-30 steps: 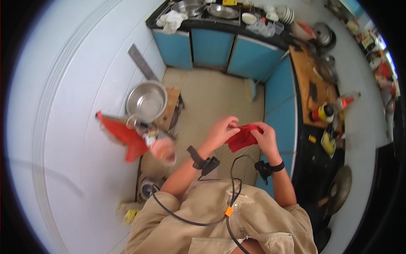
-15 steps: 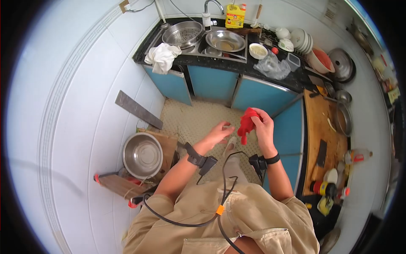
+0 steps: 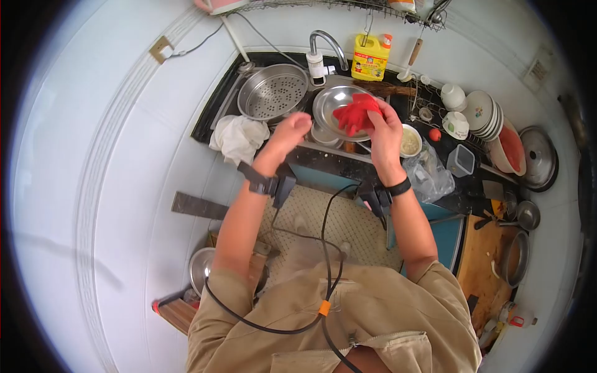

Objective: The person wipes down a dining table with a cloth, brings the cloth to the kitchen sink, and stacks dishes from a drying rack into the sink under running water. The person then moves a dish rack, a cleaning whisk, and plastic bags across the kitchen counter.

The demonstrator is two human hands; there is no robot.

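While the right hand (image 3: 387, 130) pinches a crumpled red cloth (image 3: 356, 115) over a shiny metal bowl (image 3: 327, 104) near the tap (image 3: 316, 67), the left hand (image 3: 290, 134) hovers by a perforated steel pan (image 3: 273, 91), fingers curled, whether pressed together I cannot tell

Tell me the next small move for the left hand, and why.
Probably bring the left hand across to the free end of the red item: the right hand grips only one side, the rest shows loose in front of the metal bowl, and the left appears empty, apart from it.
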